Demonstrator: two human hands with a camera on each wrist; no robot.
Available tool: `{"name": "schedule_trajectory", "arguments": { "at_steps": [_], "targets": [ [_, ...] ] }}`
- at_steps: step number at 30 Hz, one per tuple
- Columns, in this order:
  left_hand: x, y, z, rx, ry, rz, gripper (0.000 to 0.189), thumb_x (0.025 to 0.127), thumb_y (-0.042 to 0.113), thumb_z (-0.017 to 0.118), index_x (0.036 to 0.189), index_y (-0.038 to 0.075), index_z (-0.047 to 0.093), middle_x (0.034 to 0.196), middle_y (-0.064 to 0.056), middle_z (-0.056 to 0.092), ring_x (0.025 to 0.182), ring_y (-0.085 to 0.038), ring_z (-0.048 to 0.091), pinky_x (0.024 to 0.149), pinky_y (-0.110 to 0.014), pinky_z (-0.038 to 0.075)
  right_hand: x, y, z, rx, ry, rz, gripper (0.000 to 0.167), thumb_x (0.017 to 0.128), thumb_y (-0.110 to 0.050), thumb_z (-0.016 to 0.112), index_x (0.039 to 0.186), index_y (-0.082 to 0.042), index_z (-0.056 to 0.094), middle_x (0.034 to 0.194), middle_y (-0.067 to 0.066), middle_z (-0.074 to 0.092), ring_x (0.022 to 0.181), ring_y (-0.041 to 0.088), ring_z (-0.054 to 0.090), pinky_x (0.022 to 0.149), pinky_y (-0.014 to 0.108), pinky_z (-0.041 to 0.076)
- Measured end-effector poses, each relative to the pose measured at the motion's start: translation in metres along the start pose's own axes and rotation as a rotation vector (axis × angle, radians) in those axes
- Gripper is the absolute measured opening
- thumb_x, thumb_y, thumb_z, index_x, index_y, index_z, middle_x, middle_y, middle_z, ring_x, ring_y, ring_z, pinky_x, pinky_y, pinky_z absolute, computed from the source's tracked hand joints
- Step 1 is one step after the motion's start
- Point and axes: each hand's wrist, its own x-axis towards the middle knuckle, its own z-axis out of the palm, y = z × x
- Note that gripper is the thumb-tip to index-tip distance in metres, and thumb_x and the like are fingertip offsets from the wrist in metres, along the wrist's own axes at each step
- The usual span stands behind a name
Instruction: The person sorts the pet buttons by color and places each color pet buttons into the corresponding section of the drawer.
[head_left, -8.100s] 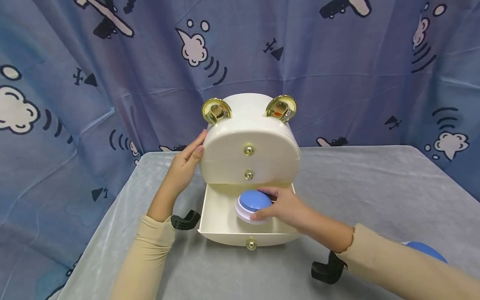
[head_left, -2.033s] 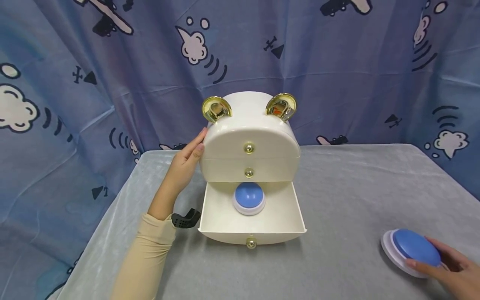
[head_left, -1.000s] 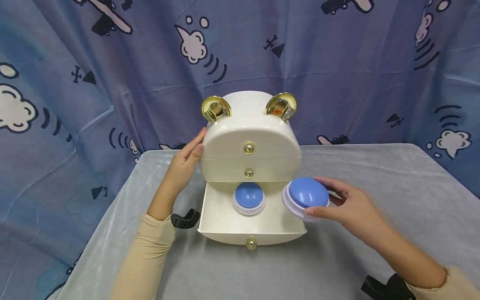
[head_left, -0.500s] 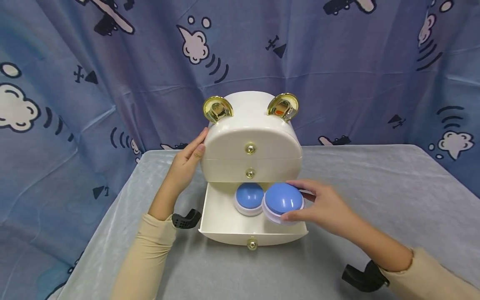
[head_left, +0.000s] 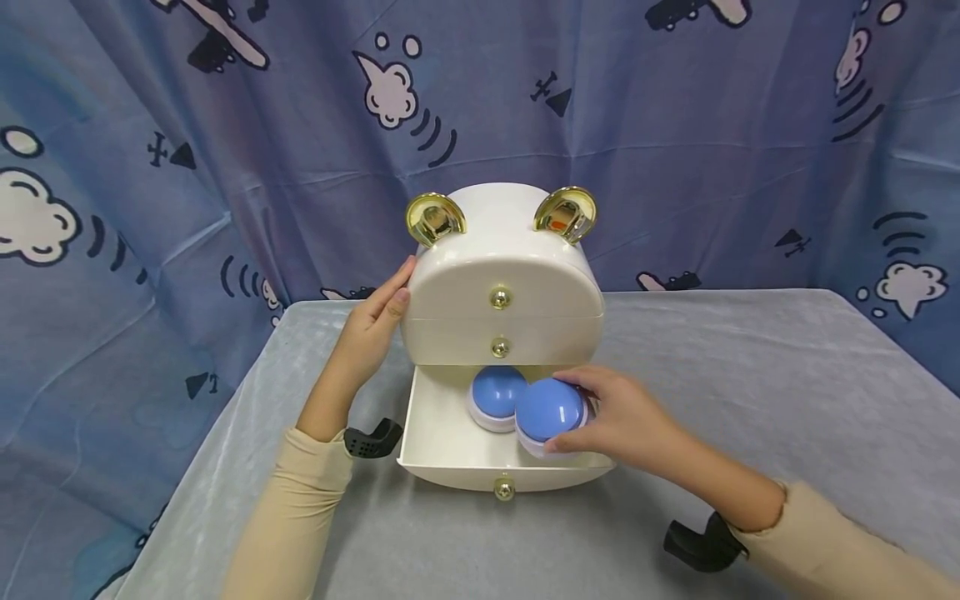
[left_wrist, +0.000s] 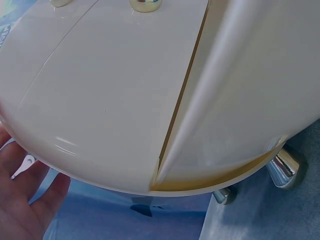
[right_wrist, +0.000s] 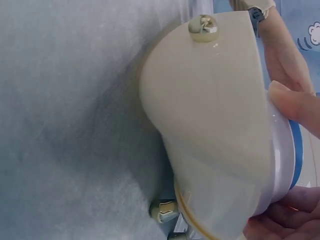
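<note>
A white box with round golden ears, a set of drawers [head_left: 502, 275], stands mid-table with its lowest drawer [head_left: 457, 446] pulled out. My left hand [head_left: 367, 337] rests against the box's left side, fingers nearly straight; the left wrist view shows its fingertips [left_wrist: 57, 192] at the curved edge. My right hand [head_left: 618, 417] grips a round push button [head_left: 551, 410] with a blue dome and white base, thumb at the front and fingers behind, over the drawer's right half. Another such push button [head_left: 498, 392] sits at the back middle of the drawer, partly overlapped by the held one.
Two upper drawers with golden knobs [head_left: 500, 297] are closed. The open drawer's front wall, with its golden knob [head_left: 504, 489], projects toward me over the grey cloth [head_left: 750, 400]. A blue patterned curtain [head_left: 675, 167] hangs behind the table.
My right hand set one push button in the drawer, took the second from the table's right, and carried it left and down into the drawer area. My left hand stayed on the box.
</note>
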Motion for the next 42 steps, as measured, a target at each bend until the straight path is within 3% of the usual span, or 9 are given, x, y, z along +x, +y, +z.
{"name": "schedule_trajectory", "arguments": {
  "at_steps": [10, 23, 33, 42],
  "targets": [
    [0.000, -0.002, 0.000, -0.001, 0.002, 0.010, 0.046, 0.108, 0.029, 0.041, 0.154, 0.019, 0.039, 0.162, 0.005, 0.033, 0.151, -0.013, 0.028, 0.126, -0.037, 0.023, 0.004, 0.000, 0.004, -0.120, -0.052, -0.064, 0.080, 0.060, -0.035, 0.095, 0.124, 0.002, 0.066, 0.120, 0.015, 0.069, 0.104, 0.029, 0.066, 0.089, 0.049, 0.057],
    [0.000, 0.000, 0.000, -0.003, -0.005, 0.001, 0.047, 0.108, 0.031, 0.041, 0.154, 0.020, 0.039, 0.162, 0.006, 0.032, 0.151, -0.012, 0.027, 0.126, -0.038, 0.022, 0.011, 0.001, 0.011, -0.176, -0.120, -0.107, 0.074, 0.058, -0.030, 0.096, 0.118, 0.001, 0.068, 0.110, 0.010, 0.073, 0.098, 0.022, 0.067, 0.086, 0.044, 0.058],
    [0.000, 0.000, 0.000, -0.014, -0.008, 0.004, 0.047, 0.108, 0.030, 0.041, 0.154, 0.019, 0.038, 0.162, 0.005, 0.032, 0.152, -0.013, 0.027, 0.126, -0.038, 0.023, 0.011, 0.001, 0.018, -0.239, -0.113, -0.166, 0.073, 0.060, -0.026, 0.096, 0.118, 0.006, 0.067, 0.113, 0.015, 0.071, 0.101, 0.027, 0.067, 0.089, 0.046, 0.058],
    [0.000, -0.001, -0.001, 0.000, -0.019, 0.002, 0.048, 0.108, 0.033, 0.042, 0.154, 0.021, 0.038, 0.163, 0.006, 0.030, 0.152, -0.013, 0.025, 0.127, -0.039, 0.021, 0.013, 0.000, 0.017, -0.192, -0.156, -0.121, 0.079, 0.061, -0.028, 0.096, 0.124, 0.008, 0.064, 0.121, 0.018, 0.069, 0.109, 0.030, 0.066, 0.094, 0.049, 0.055]
  ]
}}
